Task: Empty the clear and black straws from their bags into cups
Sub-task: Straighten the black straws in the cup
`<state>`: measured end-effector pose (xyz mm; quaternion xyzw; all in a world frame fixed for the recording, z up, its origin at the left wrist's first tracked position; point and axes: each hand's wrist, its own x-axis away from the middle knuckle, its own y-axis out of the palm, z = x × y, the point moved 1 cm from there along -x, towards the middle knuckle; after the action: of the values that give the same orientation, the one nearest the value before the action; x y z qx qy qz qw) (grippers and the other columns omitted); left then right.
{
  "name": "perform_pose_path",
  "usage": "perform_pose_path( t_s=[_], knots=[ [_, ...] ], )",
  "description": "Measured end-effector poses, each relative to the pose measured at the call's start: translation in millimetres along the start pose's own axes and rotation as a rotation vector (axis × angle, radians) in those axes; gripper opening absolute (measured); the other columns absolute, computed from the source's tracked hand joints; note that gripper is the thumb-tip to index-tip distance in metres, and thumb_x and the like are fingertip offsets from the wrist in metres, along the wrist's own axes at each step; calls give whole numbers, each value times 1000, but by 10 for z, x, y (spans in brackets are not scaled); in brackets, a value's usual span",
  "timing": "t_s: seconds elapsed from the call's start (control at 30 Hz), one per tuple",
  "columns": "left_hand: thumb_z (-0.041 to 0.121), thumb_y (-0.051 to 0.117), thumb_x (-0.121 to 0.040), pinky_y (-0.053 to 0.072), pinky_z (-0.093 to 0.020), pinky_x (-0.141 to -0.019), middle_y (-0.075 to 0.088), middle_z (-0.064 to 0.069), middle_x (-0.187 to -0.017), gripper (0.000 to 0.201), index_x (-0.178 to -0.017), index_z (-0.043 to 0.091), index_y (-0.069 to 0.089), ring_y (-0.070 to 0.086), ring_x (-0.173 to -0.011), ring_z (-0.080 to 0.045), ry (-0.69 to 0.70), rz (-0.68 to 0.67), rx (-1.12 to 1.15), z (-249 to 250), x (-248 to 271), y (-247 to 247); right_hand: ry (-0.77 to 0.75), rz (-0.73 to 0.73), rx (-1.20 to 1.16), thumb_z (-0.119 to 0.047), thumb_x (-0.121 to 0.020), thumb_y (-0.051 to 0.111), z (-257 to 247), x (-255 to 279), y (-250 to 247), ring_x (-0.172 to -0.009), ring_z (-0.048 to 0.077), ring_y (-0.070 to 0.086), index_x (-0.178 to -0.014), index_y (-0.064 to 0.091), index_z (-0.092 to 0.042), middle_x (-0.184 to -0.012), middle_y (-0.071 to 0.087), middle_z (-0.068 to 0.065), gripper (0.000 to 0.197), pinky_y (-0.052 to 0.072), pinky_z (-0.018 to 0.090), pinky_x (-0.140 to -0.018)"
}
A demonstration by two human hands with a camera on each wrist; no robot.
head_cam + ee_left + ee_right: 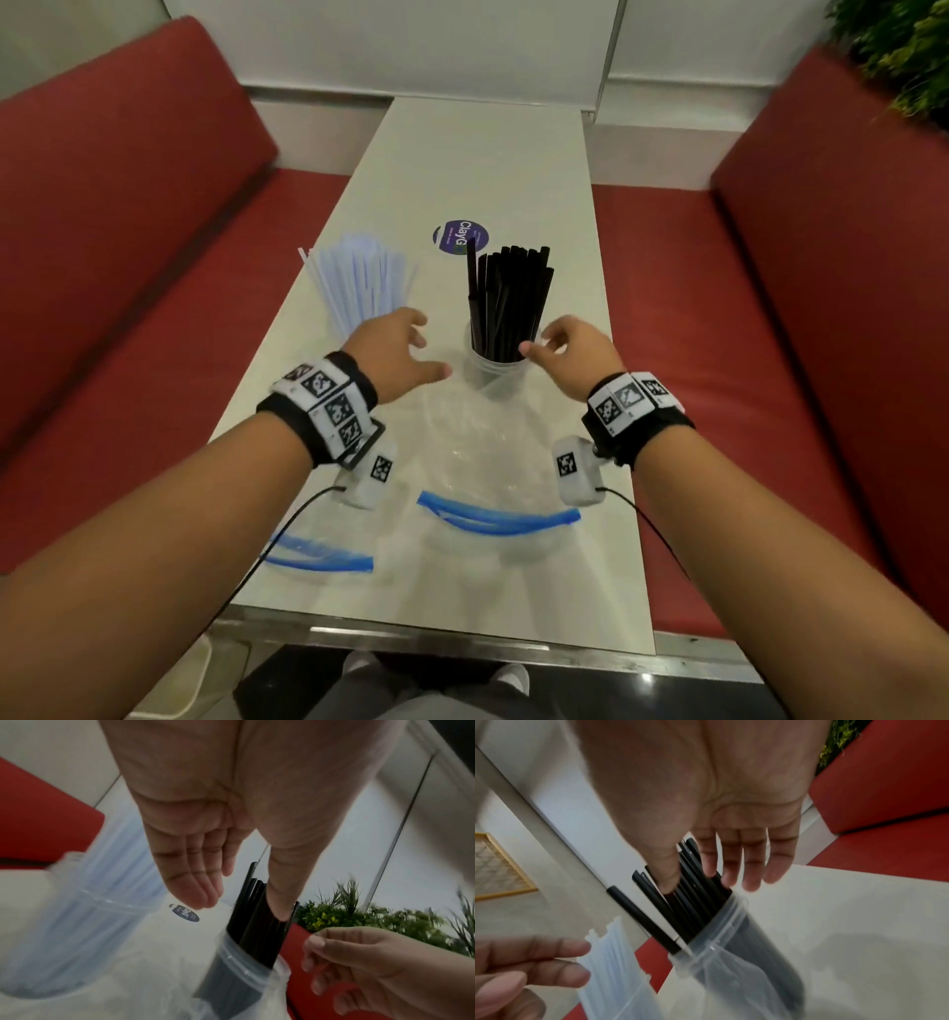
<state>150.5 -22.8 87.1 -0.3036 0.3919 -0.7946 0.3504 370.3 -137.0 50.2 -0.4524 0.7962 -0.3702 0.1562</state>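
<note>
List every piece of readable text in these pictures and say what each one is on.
"ClayG": white letters on the round dark sticker on the table; its last characters are hidden behind a black straw.
Smaller print on that sticker: too small to read.
Wrist-band squares: coded patterns, no words.

Lighting even, soft, indoor; source not visible. White table (493,169) bright, faint glare on near metal edge. Head view bowed at edges, plant (904,46) smeared in corner. Both wrist views motion-blurred: clear cup (77,923) soft, black straws (680,902) streaked. Palms close to lens, shaded. Soft shadow on tabletop beside cup in right wrist view.
</note>
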Motion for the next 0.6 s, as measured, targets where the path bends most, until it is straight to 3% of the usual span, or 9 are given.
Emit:
perform_pose_path(
  t_s=[0.03,0.17,0.3,0.5,0.6],
  knots=[
    [51,81,-74,48,-31,-96,61,1,-131,87,-143,16,42,62,-107,-19,10,-19,24,79,-122,4,-6,47,1,-43,-87,68,-30,-89,-44,-95,19,62,-113,60,-15,-109,67,2,39,46,29,-79],
    [48,88,-63,46,-39,-104,48,-2,-148,113,-151,15,26,55,-128,-24,38,-45,126,314,-528,150,11,78,-51,-36,-89,67,-143,-376,-41,-115,24,61,-129,52,-13,-132,59,4,49,48,36,-97],
    [36,88,-67,48,-31,-94,61,4,-129,90,-141,23,40,60,-115,-19,109,51,332,483,-771,322,29,109,-153,-30,-89,68,-173,-505,69,-102,23,67,-119,59,-13,-123,67,3,35,52,36,-93],
    [39,80,-77,46,-24,-82,67,6,-99,44,-112,19,63,64,-97,-15,149,160,333,559,-925,284,-15,205,-249,-21,-93,63,-143,-558,-5,-84,13,66,-110,64,-12,-114,71,2,19,51,28,-81],
    [40,79,-79,50,-29,-89,69,4,-108,46,-117,20,62,65,-103,-17,169,147,347,479,-936,287,-8,167,-298,-18,-89,67,-16,-551,-45,-94,14,70,-108,61,-16,-112,71,0,20,57,37,-92]
  ],
)
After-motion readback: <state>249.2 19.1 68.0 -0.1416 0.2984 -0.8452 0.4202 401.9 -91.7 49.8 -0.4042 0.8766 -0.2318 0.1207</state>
